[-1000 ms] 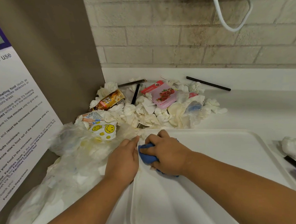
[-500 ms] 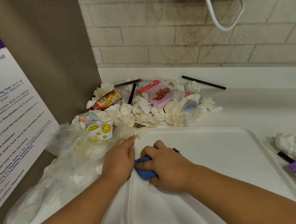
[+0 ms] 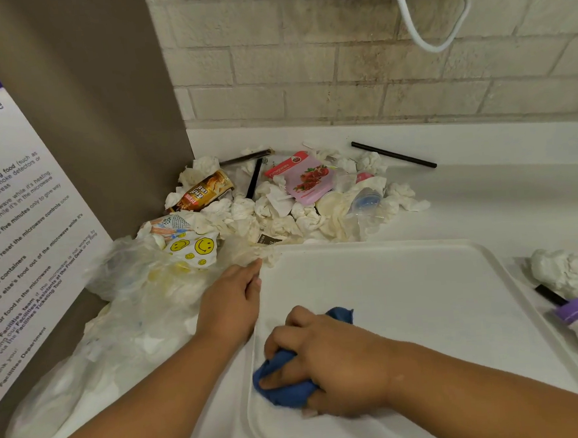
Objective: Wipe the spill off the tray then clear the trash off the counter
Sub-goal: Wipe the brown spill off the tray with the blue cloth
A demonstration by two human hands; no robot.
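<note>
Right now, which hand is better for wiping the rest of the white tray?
Right. The right hand grips the crumpled blue cloth on the white plastic tray; the left hand rests open at the tray's left rim, likely steadying it.

A pale brick wall [image 3: 338,61] rises behind a white bench [image 3: 484,201], a low white upstand [image 3: 309,135] joining the two; a white cable [image 3: 434,49] loops down against the bricks at upper right; a taupe side panel [image 3: 102,112] closes the left corner, bearing a printed white-and-purple notice [image 3: 15,238] on microwave use; the light is soft and even.
</note>
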